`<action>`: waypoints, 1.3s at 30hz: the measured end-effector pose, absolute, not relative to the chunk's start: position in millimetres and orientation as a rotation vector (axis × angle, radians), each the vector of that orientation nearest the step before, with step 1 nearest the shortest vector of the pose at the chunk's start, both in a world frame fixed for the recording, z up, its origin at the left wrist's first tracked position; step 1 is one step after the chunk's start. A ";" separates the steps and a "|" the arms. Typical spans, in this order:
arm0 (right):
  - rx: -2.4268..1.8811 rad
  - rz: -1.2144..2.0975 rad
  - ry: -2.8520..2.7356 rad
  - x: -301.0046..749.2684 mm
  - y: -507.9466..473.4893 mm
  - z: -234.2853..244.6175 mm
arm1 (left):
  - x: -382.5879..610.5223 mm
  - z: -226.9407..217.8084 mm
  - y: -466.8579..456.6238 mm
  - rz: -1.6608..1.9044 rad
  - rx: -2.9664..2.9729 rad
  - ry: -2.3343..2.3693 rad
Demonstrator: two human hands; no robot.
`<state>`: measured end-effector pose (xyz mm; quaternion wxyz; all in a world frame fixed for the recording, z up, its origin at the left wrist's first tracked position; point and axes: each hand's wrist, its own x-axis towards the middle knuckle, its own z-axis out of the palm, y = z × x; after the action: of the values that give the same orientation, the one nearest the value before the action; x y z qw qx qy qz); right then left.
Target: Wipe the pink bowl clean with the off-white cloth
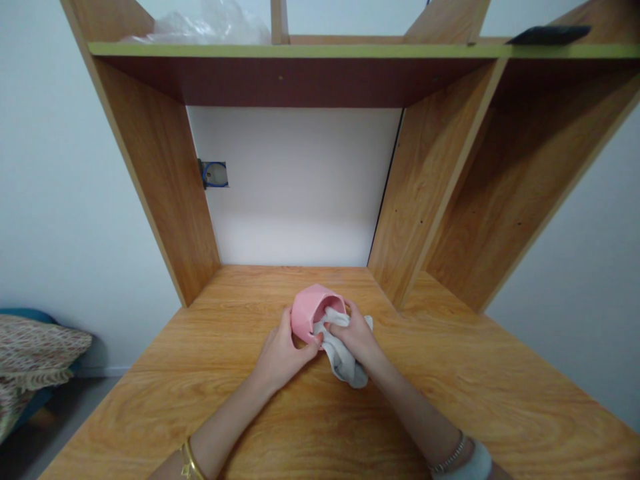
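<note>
A pink faceted pot (307, 308) is tilted on its side above the wooden desk, its opening facing right and toward me. My left hand (286, 355) grips its left side and near rim, the thumb at the lower edge. In my right hand (356, 333) is a light grey cloth (345, 363), bunched up and partly pushed into the opening. The rest of the cloth hangs below the fingers. Right-hand fingertips are partly hidden by the cloth and the rim.
The wooden desk (280, 427) has upright panels and a shelf (320, 51) above. Clear plastic wrapping (210, 23) and a dark flat object (550, 35) lie on the shelf. An uncovered wall socket box (216, 175) shows at the back left. A fringed woven cover (37, 350) is at far left.
</note>
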<state>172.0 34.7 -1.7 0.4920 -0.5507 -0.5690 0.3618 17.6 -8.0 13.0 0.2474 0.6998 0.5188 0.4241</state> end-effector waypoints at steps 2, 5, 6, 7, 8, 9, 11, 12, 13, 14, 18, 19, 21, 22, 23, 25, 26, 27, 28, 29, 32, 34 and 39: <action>-1.383 0.839 -1.387 175.1 36.4 0.4 | 18.1 14.1 -8.7 1.130 1.939 1.453; -1.459 0.753 -1.418 179.4 38.8 2.3 | 18.9 15.9 -10.1 1.117 1.956 1.480; -1.475 0.725 -1.434 180.6 39.6 2.4 | 18.8 16.5 -10.3 1.120 1.958 1.479; -1.483 0.699 -1.452 181.7 40.4 2.1 | 18.5 17.0 -10.4 1.126 1.961 1.474; -1.484 0.678 -1.471 182.6 41.1 1.8 | 18.0 17.6 -10.3 1.128 1.969 1.467; -1.484 0.661 -1.491 183.3 41.5 1.6 | 17.3 18.2 -10.0 1.127 1.977 1.460; -1.499 0.638 -1.524 184.4 41.3 2.6 | 15.5 20.1 -9.6 1.106 1.998 1.452; -1.511 0.629 -1.540 184.8 40.5 4.0 | 14.6 21.3 -9.6 1.091 2.004 1.462; -1.522 0.625 -1.556 185.0 39.3 5.9 | 13.9 22.6 -9.7 1.075 2.008 1.483; -1.531 0.616 -1.567 185.1 37.7 8.4 | 13.3 24.0 -10.1 1.052 2.011 1.513; -1.569 0.536 -1.639 185.1 29.7 18.4 | 11.8 29.5 -12.7 0.920 2.057 1.629; -1.580 0.508 -1.669 185.0 28.0 19.8 | 11.2 30.6 -13.0 0.895 2.074 1.641; -1.580 0.474 -1.734 184.7 25.5 20.6 | 9.2 32.3 -13.1 0.874 2.099 1.652; -1.559 0.477 -1.766 184.4 24.8 20.0 | 7.9 32.8 -12.8 0.874 2.104 1.652; -1.526 0.494 -1.794 184.1 24.3 18.9 | 6.4 33.0 -12.3 0.876 2.107 1.648; -1.440 0.550 -1.837 183.3 24.2 15.9 | 3.5 32.6 -10.9 0.882 2.114 1.638; -1.399 0.584 -1.845 182.8 24.5 14.2 | 2.4 32.0 -10.1 0.884 2.115 1.636; -1.368 0.617 -1.843 182.4 24.8 12.8 | 1.7 31.1 -9.3 0.888 2.114 1.637; -1.348 0.646 -1.829 182.0 25.2 11.6 | 1.2 30.1 -8.5 0.899 2.109 1.635; -1.337 0.670 -1.807 181.5 25.5 10.8 | 1.2 29.1 -7.9 0.920 2.096 1.633; -1.347 0.697 -1.707 179.6 25.6 10.3 | 2.2 26.5 -7.1 1.004 2.033 1.639; -1.362 0.678 -1.630 177.9 25.5 10.6 | 3.9 25.2 -7.7 1.041 1.988 1.655; -1.325 0.676 -1.445 174.4 27.6 6.9 | 14.8 20.7 -12.1 1.157 1.881 1.480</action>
<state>174.4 27.6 6.9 0.5090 -0.5498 -0.5999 0.2806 14.8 -12.1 20.7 0.2395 0.6869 0.5406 0.4226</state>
